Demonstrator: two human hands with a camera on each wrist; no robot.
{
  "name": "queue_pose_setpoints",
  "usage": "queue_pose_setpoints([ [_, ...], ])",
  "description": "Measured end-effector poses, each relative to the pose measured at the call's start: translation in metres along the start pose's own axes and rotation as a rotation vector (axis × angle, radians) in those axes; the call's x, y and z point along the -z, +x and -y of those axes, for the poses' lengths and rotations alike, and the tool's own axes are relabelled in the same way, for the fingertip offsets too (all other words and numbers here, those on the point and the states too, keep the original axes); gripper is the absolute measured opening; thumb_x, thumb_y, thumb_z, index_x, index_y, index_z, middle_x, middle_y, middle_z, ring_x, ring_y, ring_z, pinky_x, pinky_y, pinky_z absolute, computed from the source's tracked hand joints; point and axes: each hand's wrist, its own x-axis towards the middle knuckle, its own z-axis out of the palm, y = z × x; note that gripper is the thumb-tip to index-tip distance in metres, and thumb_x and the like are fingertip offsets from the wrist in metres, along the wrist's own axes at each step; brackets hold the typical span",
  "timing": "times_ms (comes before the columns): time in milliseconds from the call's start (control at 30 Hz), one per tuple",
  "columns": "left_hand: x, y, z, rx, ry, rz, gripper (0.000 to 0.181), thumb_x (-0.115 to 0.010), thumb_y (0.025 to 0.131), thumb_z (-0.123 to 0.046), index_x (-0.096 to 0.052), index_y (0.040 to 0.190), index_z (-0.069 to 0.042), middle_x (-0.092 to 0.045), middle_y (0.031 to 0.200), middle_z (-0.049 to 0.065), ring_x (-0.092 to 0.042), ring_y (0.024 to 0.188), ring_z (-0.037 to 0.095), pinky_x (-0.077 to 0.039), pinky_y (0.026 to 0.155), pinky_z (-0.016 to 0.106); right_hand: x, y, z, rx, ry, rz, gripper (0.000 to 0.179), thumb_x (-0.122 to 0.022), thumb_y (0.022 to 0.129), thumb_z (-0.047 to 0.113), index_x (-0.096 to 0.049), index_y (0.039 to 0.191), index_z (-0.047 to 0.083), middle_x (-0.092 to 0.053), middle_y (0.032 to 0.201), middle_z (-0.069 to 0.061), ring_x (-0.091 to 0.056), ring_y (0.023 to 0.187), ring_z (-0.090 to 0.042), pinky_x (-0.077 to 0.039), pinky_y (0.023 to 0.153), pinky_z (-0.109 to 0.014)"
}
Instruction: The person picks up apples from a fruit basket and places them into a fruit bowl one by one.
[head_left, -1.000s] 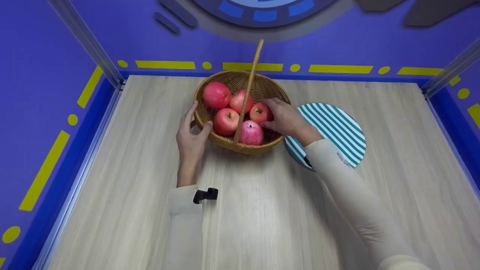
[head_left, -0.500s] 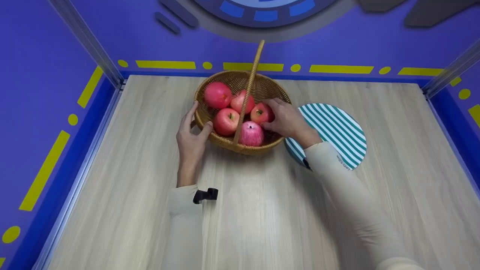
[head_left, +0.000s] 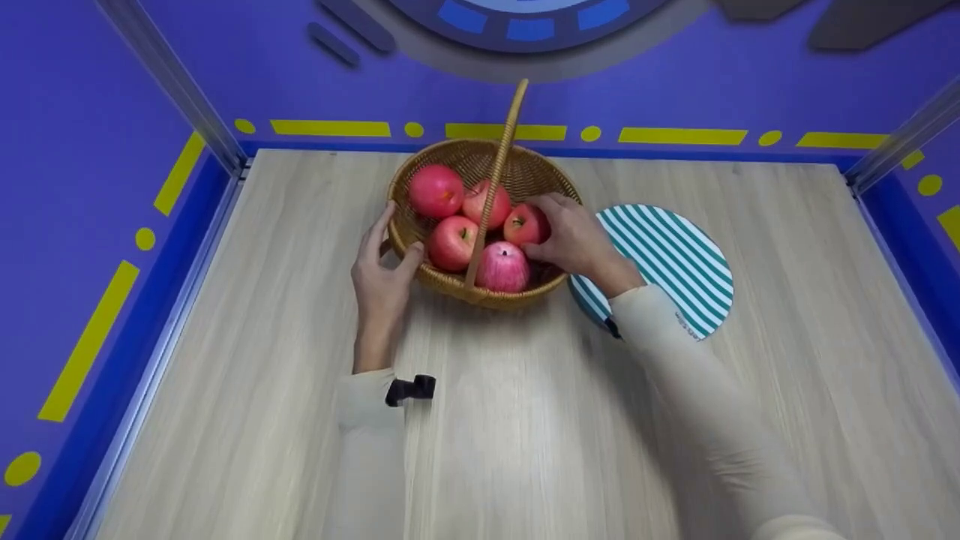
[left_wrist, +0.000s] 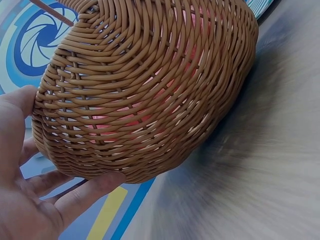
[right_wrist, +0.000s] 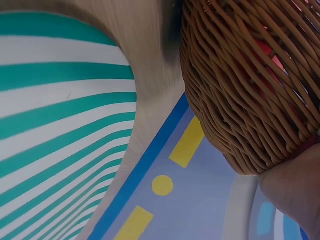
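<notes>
A brown wicker basket (head_left: 502, 300) with a tall hoop handle (head_left: 501, 172) stands towards the back of the table, several red fruits inside. My left hand (head_left: 382, 281) holds the basket's left side, thumb and fingers spread along the rim. In the left wrist view, its fingers (left_wrist: 95, 192) touch the weave from outside. Inside the right part of the basket, my right hand (head_left: 574, 236) grips a red apple (head_left: 519, 225) between thumb and fingers. A streaked pink apple (head_left: 503, 268) sits just in front of it. Further left lie another apple (head_left: 452, 244) and a smooth red fruit (head_left: 436, 191).
A round board with green and white stripes (head_left: 675, 262) lies right of the basket, partly under my right forearm. Purple panels (head_left: 337, 90) with yellow marks enclose the wooden table (head_left: 510, 420) at the back and sides. A black wrist mount (head_left: 411, 390) sits on my left sleeve.
The gripped apple and its neighbours have shifted very slightly right inside the basket. My right forearm has moved a little; my left hand and the basket have stayed almost still.
</notes>
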Motion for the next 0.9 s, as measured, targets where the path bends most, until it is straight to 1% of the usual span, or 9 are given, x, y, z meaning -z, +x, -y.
queue_pose_setpoints([
  [100, 0.0, 0.0, 0.0, 0.002, -0.009, -0.005, 0.067, -0.074, 0.095, -0.006, -0.054, 0.158, -0.016, -0.052, 0.157, 0.005, -0.047, 0.143, 0.021, -0.044, 0.113, 0.044, 0.001, 0.0, 0.003, -0.001, -0.025, 0.011, 0.073, -0.085, 0.092, 0.031, -0.054, 0.151, 0.002, -0.055, 0.146, -0.019, -0.055, 0.128, -0.035, -0.049, 0.11, -0.051],
  [233, -0.001, 0.0, -0.001, 0.015, -0.017, -0.007, 0.068, -0.075, 0.094, -0.005, -0.053, 0.158, -0.015, -0.051, 0.158, 0.008, -0.047, 0.144, 0.025, -0.043, 0.113, 0.046, 0.003, 0.001, 0.006, -0.009, -0.066, 0.047, 0.074, -0.083, 0.093, 0.033, -0.051, 0.153, 0.002, -0.054, 0.147, -0.02, -0.056, 0.127, -0.036, -0.049, 0.109, -0.052],
  [367, -0.001, 0.0, -0.002, 0.037, -0.007, 0.0, 0.068, -0.075, 0.095, -0.009, -0.053, 0.159, -0.018, -0.05, 0.159, 0.004, -0.047, 0.143, 0.023, -0.044, 0.113, 0.043, 0.003, 0.003, 0.006, -0.014, -0.077, 0.072, 0.076, -0.081, 0.095, 0.033, -0.047, 0.156, 0.004, -0.053, 0.149, -0.021, -0.056, 0.128, -0.036, -0.049, 0.11, -0.052],
  [467, 0.0, 0.0, -0.002, 0.034, 0.005, 0.004, 0.067, -0.074, 0.095, -0.012, -0.053, 0.159, -0.019, -0.05, 0.159, 0.001, -0.048, 0.142, 0.02, -0.045, 0.111, 0.041, 0.003, 0.003, 0.004, -0.006, -0.062, 0.061, 0.076, -0.083, 0.093, 0.031, -0.049, 0.155, 0.003, -0.054, 0.149, -0.02, -0.056, 0.129, -0.036, -0.048, 0.11, -0.051],
  [533, 0.0, 0.001, -0.001, 0.023, 0.009, 0.003, 0.066, -0.074, 0.095, -0.011, -0.054, 0.158, -0.018, -0.051, 0.158, 0.001, -0.048, 0.141, 0.02, -0.045, 0.111, 0.041, 0.003, 0.002, 0.003, 0.005, -0.047, 0.049, 0.076, -0.085, 0.092, 0.03, -0.051, 0.154, 0.002, -0.055, 0.149, -0.019, -0.056, 0.129, -0.035, -0.048, 0.111, -0.051],
  [700, -0.001, 0.001, -0.001, 0.012, -0.008, -0.011, 0.066, -0.072, 0.095, -0.004, -0.054, 0.158, -0.013, -0.051, 0.159, 0.006, -0.047, 0.144, 0.025, -0.044, 0.113, 0.046, 0.003, 0.001, 0.002, 0.043, -0.01, 0.013, 0.076, -0.087, 0.09, 0.028, -0.053, 0.152, 0.0, -0.055, 0.15, -0.02, -0.053, 0.134, -0.036, -0.046, 0.113, -0.051],
  [800, -0.002, 0.0, -0.008, 0.023, -0.019, -0.016, 0.065, -0.07, 0.095, 0.001, -0.052, 0.157, -0.006, -0.049, 0.16, 0.012, -0.047, 0.144, 0.033, -0.044, 0.112, 0.048, 0.003, 0.0, 0.002, 0.054, 0.02, -0.009, 0.076, -0.086, 0.09, 0.027, -0.053, 0.152, 0.0, -0.054, 0.15, -0.02, -0.052, 0.135, -0.036, -0.046, 0.113, -0.05],
  [900, -0.001, -0.003, -0.021, 0.059, -0.032, -0.014, 0.064, -0.069, 0.094, 0.004, -0.052, 0.156, -0.003, -0.048, 0.161, 0.015, -0.05, 0.14, 0.041, -0.049, 0.107, 0.05, 0.004, -0.001, 0.001, 0.06, 0.05, -0.035, 0.076, -0.086, 0.09, 0.026, -0.052, 0.153, 0.001, -0.053, 0.152, -0.018, -0.052, 0.135, -0.035, -0.047, 0.112, -0.049],
])
